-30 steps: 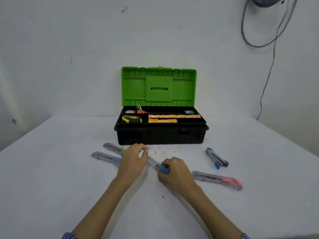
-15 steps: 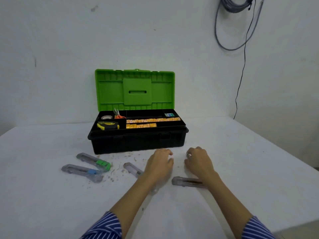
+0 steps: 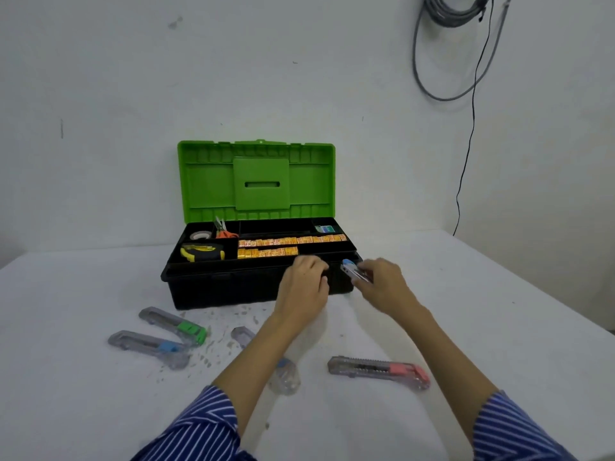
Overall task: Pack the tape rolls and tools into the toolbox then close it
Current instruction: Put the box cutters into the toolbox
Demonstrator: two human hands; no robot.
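The black toolbox (image 3: 213,287) stands open on the white table, its green lid (image 3: 256,181) upright. Its tray holds a tape roll (image 3: 200,235), orange scissors (image 3: 223,231), a yellow tape measure (image 3: 202,252) and rows of orange packets (image 3: 286,246). My right hand (image 3: 382,287) grips a small blue-tipped cutter (image 3: 352,271) just in front of the box's right front corner. My left hand (image 3: 304,287) hovers at the box's front rim, fingers curled, with nothing visible in it. Utility knives lie on the table: green (image 3: 174,326), blue (image 3: 149,347), pink (image 3: 379,372), and one partly under my left forearm (image 3: 286,377).
Small debris specks are scattered on the table in front of the box. A coil of grey cable (image 3: 452,44) hangs on the wall at upper right, with a thin black wire (image 3: 466,154) running down. The table's right edge (image 3: 565,314) is near.
My right hand has picked up the small blue-tipped cutter and lifted it toward the box's right front corner. My left hand has risen from the table to the box's front rim.
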